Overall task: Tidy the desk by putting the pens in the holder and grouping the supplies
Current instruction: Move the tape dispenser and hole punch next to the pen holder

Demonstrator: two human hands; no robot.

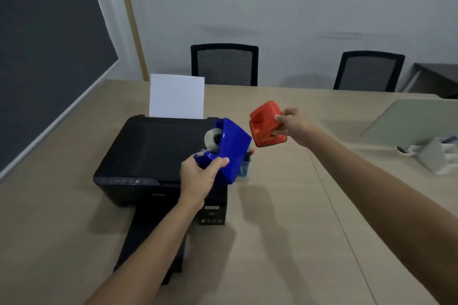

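My left hand (199, 177) grips a blue tape dispenser (231, 147) by one end and holds it tilted in the air over the right edge of the printer. A white tape roll (213, 138) sits in it. My right hand (293, 124) holds a red hole punch (264, 124) in the air, just right of the dispenser and apart from it. Behind the dispenser, a clear pen holder (244, 167) with pens stands on the desk, mostly hidden.
A black printer (148, 153) with a white sheet (177, 96) upright in its feeder takes up the desk's left middle. Two black chairs (224, 64) stand beyond the far edge. A grey divider (411, 116) and white items (432, 156) are at the right.
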